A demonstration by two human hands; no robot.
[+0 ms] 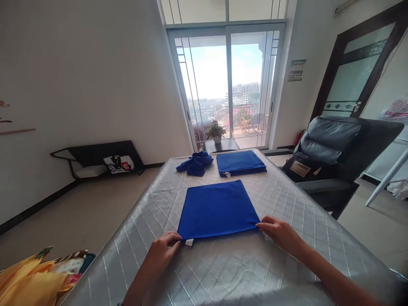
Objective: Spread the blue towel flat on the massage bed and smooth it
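A square blue cloth point(218, 210) lies spread flat on the mattress, with a small white label point(189, 242) poking out at its near left. My left hand point(165, 247) pinches the cloth's near left corner. At the near right corner, my right hand point(276, 230) grips the edge between thumb and fingers. Farther back sits a neat stack of folded blue cloths point(241, 162), a white tag showing at its front. Left of that stack is a crumpled blue cloth point(195, 163).
The mattress point(229, 272) has a silvery quilted cover. To its right stands a dark leather armchair point(331, 148) with a bag on it. A potted plant point(217, 131) stands on a small table beyond the far end. Yellow patterned fabric point(35, 278) lies at lower left.
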